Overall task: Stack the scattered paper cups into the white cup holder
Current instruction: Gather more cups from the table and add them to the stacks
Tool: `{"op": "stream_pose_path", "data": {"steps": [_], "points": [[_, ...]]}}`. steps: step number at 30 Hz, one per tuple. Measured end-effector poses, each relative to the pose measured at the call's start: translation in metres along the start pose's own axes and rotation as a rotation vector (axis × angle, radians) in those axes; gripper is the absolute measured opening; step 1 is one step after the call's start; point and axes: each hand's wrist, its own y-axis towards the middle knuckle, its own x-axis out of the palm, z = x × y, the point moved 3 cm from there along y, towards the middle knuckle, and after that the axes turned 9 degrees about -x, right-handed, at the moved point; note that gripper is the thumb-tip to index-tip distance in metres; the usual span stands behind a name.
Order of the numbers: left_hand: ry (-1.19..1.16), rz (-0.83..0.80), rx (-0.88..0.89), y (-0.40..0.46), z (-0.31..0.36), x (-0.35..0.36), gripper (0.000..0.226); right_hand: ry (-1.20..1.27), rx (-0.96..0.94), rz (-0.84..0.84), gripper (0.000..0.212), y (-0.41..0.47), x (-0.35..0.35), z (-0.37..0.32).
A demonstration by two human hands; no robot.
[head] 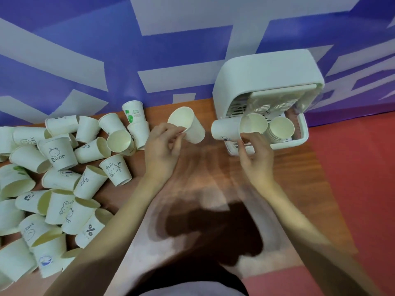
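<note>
Cup (239, 128) pinched in right hand (255, 152), beside holder (267, 67).

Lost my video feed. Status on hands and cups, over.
Left hand pinches a paper cup by its rim. Right hand holds a sideways cup at the white cup holder. Nothing blocking.

A wooden table (205, 167) is being crossed by a dark shadow (213, 236) near its front edge. Behind it, a wall (85, 50) painted in blue and grey blocks is being shown. A red floor (359, 178) is being seen at the right.
</note>
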Motion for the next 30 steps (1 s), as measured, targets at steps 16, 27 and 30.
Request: {"op": "stream_pose_path", "data": {"steps": [16,27,30], "points": [[0.064,-0.178,0.525,0.011,0.110,0.109,0.012,-0.337,0.074,0.290,0.017,0.003,-0.091,0.079],[0.248,-0.325,0.451,0.015,0.089,0.150,0.017,-0.414,0.054,-0.039,0.022,-0.003,-0.062,0.110],[0.292,-0.363,0.418,0.014,0.082,0.157,0.029,-0.403,0.088,-0.099,0.025,-0.001,-0.058,0.113]]}}
